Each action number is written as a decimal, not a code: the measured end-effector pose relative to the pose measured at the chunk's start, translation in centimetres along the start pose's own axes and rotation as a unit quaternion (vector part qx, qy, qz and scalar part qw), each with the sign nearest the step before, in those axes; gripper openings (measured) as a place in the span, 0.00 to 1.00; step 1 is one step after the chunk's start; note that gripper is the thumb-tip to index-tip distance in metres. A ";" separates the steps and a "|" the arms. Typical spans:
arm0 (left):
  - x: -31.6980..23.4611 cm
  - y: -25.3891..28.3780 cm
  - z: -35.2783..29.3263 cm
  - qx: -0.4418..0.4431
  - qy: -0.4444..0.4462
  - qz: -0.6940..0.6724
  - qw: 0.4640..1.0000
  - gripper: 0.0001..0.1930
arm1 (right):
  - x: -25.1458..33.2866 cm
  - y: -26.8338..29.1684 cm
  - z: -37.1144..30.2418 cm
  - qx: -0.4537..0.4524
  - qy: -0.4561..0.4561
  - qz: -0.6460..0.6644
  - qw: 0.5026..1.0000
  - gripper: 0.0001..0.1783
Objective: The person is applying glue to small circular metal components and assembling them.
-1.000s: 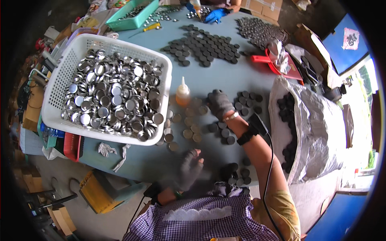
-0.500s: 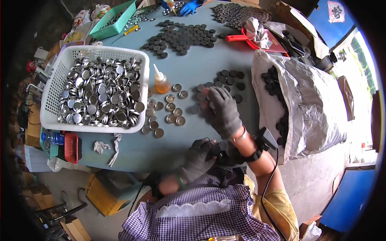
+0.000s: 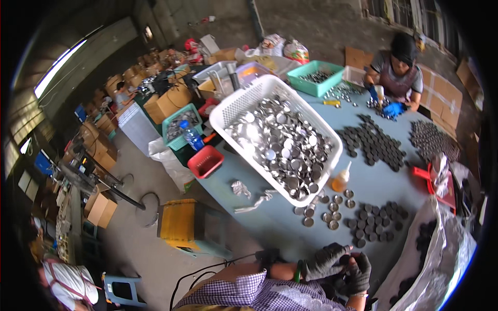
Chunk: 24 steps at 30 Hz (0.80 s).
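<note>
Both hands, in grey fingerless gloves, meet over my lap at the table's near edge. My left hand (image 3: 326, 263) is closed, its fingertips around a small black disc (image 3: 344, 258) that is mostly hidden. Against it is my right hand (image 3: 359, 273), fingers bent and closed at the same disc. Just beyond them lies a group of black discs (image 3: 377, 222) on the blue-grey table. To its left are several open silver metal caps (image 3: 333, 216) and a squeeze bottle (image 3: 340, 180) of amber liquid. A white basket (image 3: 226, 110) heaped with silver caps (image 3: 290, 150) stands farther left.
A white sack (image 3: 441, 254) of black discs is at the right, beside a red dustpan (image 3: 445, 193). Across the table a co-worker (image 3: 398, 75) in blue gloves handles a bottle. More black discs (image 3: 374, 142) lie mid-table. A red basket (image 3: 206, 161) and yellow stool (image 3: 178, 224) are leftward.
My view has swung to the left and up, showing more of the room. My right hand has come back from the black discs on the table to my left hand.
</note>
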<state>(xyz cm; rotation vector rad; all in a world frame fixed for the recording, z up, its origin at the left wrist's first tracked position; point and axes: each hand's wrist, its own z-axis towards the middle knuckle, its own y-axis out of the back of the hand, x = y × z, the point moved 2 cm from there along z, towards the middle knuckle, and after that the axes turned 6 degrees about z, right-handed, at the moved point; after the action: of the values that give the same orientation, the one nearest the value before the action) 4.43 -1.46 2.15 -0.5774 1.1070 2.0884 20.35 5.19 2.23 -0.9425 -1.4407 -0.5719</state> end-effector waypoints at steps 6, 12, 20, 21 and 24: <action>0.2 1.7 0.0 -0.006 0.037 -0.069 0.997 0.36 | 0.7 -1.7 1.0 -0.019 -0.117 0.192 0.974 0.06; 0.8 1.7 -0.6 0.022 0.056 -0.177 0.982 0.30 | -1.5 -0.1 1.6 0.060 -0.164 0.210 0.962 0.11; 2.8 3.2 -0.1 0.001 0.087 -0.136 0.987 0.26 | -0.6 -1.3 2.6 -0.009 0.029 0.051 0.998 0.30; 3.7 3.1 -0.3 0.023 0.109 -0.150 0.982 0.27 | -0.3 -1.7 3.0 0.008 0.057 0.034 0.998 0.32; 3.8 4.7 1.6 0.018 0.122 -0.130 0.984 0.30 | 2.0 -2.6 3.4 0.053 -0.022 -0.015 0.998 0.27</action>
<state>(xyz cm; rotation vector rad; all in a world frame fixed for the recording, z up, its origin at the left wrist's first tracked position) -1.73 -0.61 3.02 -0.9272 1.1336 1.8037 16.48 6.93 4.30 -0.8541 -1.5117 -0.4948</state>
